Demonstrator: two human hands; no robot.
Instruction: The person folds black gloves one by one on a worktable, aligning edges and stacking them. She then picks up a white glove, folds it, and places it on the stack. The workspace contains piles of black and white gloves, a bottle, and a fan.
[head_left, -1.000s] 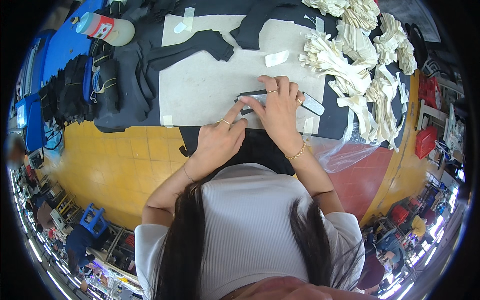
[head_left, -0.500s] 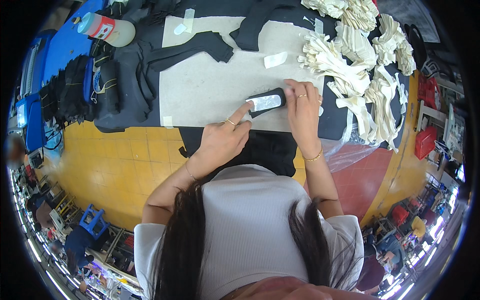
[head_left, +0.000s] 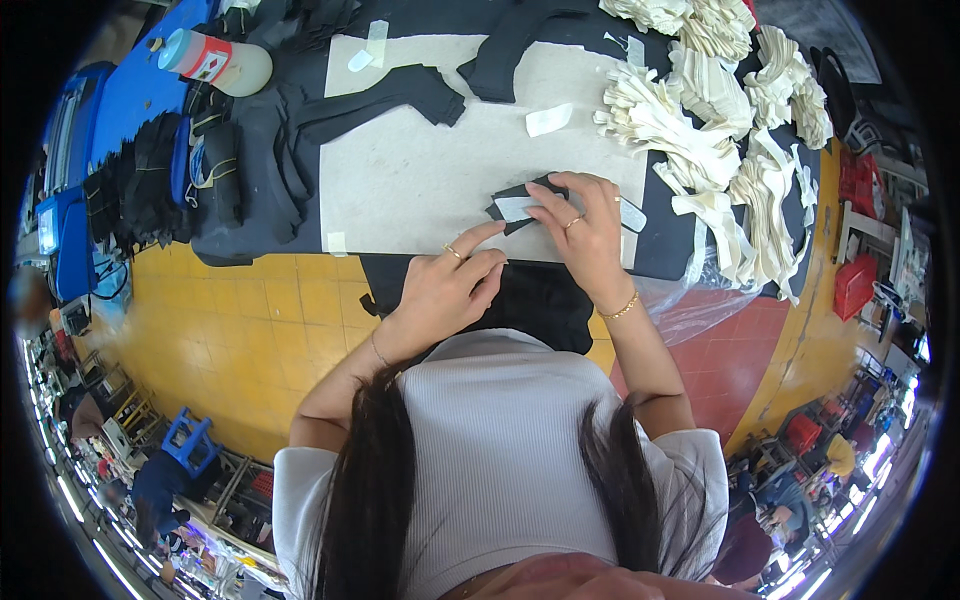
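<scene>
A small black fabric piece (head_left: 514, 190) lies on the light grey sheet near the table's front edge, with a pale flat plate (head_left: 516, 209) on top of it. My right hand (head_left: 592, 235) covers the right end of both, its thumb and fingertips closed on the black fabric. My left hand (head_left: 450, 287) is just left of the piece, fingers apart, index fingertip close to the plate's left corner and holding nothing. A second pale rounded piece (head_left: 632, 216) shows at the right of my right hand. What lies under my right palm is hidden.
Bundles of cream fabric strips (head_left: 665, 125) cover the right side. Cut black fabric pieces (head_left: 385, 95) lie at the back and left, with a capped plastic bottle (head_left: 225, 63) at far left. A white scrap (head_left: 549, 120) is on the grey sheet (head_left: 400, 180). Clear plastic (head_left: 690, 305) hangs off the front edge.
My right hand has moved left over the black piece and its fingers have closed on it. My left index finger has come off the pale plate, slightly toward me.
</scene>
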